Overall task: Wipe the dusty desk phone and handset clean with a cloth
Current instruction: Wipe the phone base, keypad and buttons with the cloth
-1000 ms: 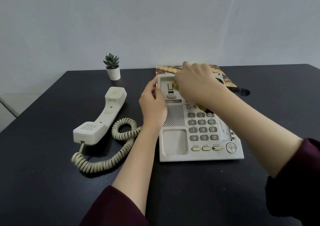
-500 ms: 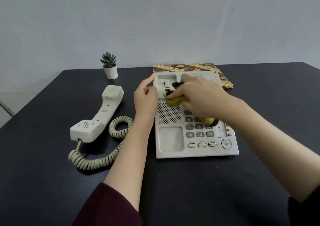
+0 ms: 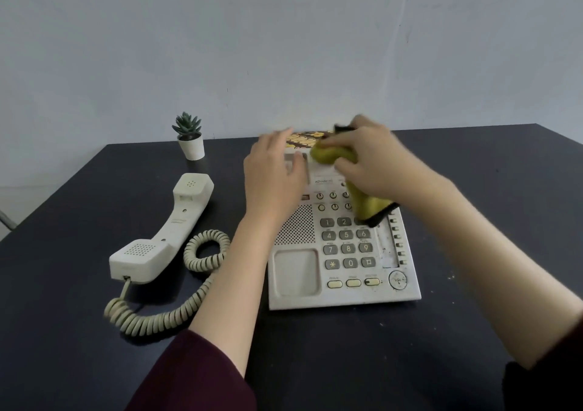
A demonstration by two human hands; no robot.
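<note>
The desk phone (image 3: pixel 342 246) sits at the centre of the frame on the dark desk (image 3: pixel 473 331); its handset (image 3: pixel 164 237) lies off the cradle to the left, the coiled cord (image 3: pixel 176 312) trailing below it. Your right hand (image 3: pixel 378 164) grips the bunched yellow-green cloth (image 3: pixel 334 156), fingers curled round it, over the upper part of the phone; your left hand (image 3: pixel 274 174) rests on the phone's upper left with fingers loosely extended, though motion blur hides the fingertips. Brace the base firmly with the left hand; draw the cloth in overlapping strokes toward the keypad; work it between the buttons; the lower panel appears still dusty. A small potted plant (image 3: pixel 189 139) stands at upper left; a patterned book (image 3: pixel 306 139) lies behind the phone.
</note>
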